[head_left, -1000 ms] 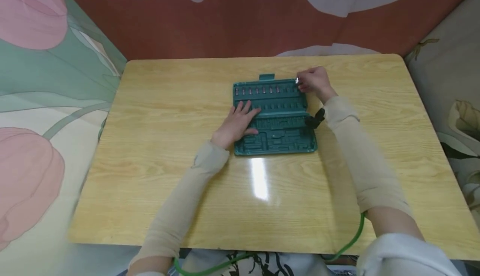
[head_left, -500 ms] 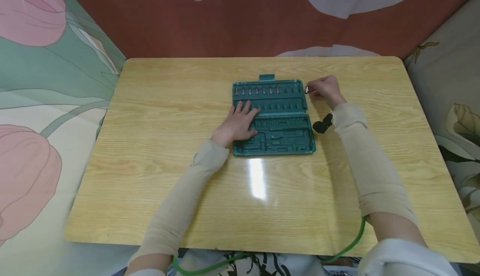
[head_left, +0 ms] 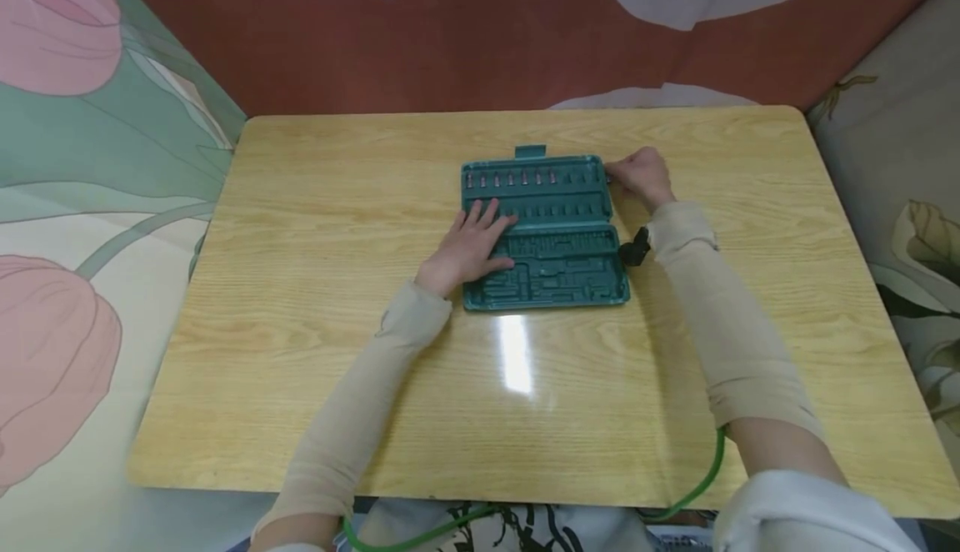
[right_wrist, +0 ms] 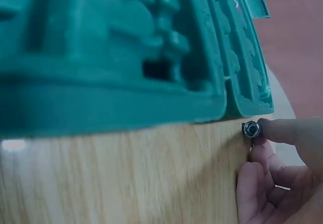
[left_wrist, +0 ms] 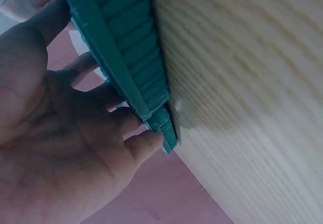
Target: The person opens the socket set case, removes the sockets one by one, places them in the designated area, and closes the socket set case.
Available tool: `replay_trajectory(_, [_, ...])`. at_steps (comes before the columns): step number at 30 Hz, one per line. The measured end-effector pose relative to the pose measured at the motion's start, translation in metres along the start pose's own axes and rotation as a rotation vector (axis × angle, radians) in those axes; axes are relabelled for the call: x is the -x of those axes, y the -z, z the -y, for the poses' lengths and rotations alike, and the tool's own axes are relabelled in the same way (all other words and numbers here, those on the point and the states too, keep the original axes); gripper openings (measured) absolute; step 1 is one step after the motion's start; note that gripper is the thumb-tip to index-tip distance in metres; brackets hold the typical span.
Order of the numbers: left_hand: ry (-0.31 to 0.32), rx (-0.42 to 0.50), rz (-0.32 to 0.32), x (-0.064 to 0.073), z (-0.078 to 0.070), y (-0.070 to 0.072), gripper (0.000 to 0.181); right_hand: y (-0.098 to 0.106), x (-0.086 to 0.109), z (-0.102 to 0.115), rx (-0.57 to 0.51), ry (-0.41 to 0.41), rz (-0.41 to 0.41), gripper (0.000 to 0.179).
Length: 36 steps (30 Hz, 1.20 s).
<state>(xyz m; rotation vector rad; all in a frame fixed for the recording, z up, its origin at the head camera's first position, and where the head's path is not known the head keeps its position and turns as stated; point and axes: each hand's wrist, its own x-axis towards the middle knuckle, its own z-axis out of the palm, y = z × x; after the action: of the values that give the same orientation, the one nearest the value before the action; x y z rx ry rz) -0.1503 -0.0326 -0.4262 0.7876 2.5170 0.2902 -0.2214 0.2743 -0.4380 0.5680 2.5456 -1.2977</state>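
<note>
A teal plastic tool case (head_left: 555, 273) lies unfolded on the wooden table, its moulded slots facing up. Across its left side my left hand (head_left: 467, 252) rests with fingers spread; in the left wrist view the fingertips (left_wrist: 146, 142) lie along the case's edge. Just beyond the upper right corner, my right hand (head_left: 643, 175) pinches a small metal socket (right_wrist: 251, 129) between thumb and finger. The socket's hexagonal opening faces the right wrist camera, close over the table beside the case wall. Several small bits (head_left: 510, 178) stand in the upper row of slots.
The wooden table (head_left: 300, 327) reaches around the case on all sides. A latch tab (head_left: 530, 152) sticks out from the case's far edge. A black wrist camera (head_left: 635, 248) sits beside the case's right edge, and a green cable (head_left: 697, 485) hangs near the right arm.
My right hand has moved off the case's upper right corner to the table at its right, then slightly back toward the case edge, keeping the socket. My left hand has stayed put.
</note>
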Motion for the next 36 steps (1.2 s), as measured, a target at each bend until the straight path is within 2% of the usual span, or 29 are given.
replay_trajectory(5, [0.005,-0.010,-0.004,-0.001,-0.001,-0.001,0.073,-0.001,-0.002,-0.002,0.052,0.001,-0.013,0.033])
replay_trajectory(10, [0.013,-0.014,0.004,-0.001,-0.002,0.000,0.073,-0.002,-0.003,-0.003,0.041,0.025,-0.010,0.036])
replay_trajectory(15, [0.007,-0.008,0.002,-0.001,-0.001,0.001,0.073,0.000,-0.003,-0.004,0.037,0.017,-0.014,0.044])
replay_trajectory(22, [0.004,0.019,0.004,0.001,-0.002,0.002,0.072,0.002,-0.003,-0.005,-0.045,0.009,-0.002,0.041])
replay_trajectory(25, [0.001,0.022,0.009,0.000,-0.002,0.001,0.072,0.005,-0.001,-0.001,-0.067,0.034,-0.011,0.038])
replay_trajectory(28, [0.003,0.004,0.014,-0.002,-0.002,-0.001,0.073,0.008,0.004,0.009,-0.036,0.085,-0.012,0.039])
replay_trajectory(31, [0.010,-0.017,0.009,-0.001,-0.004,-0.001,0.073,0.004,0.011,0.029,0.023,0.131,0.037,0.040])
replay_trajectory(36, [0.019,-0.038,0.003,0.002,-0.005,0.001,0.073,-0.026,0.019,0.058,0.125,0.180,0.139,0.037])
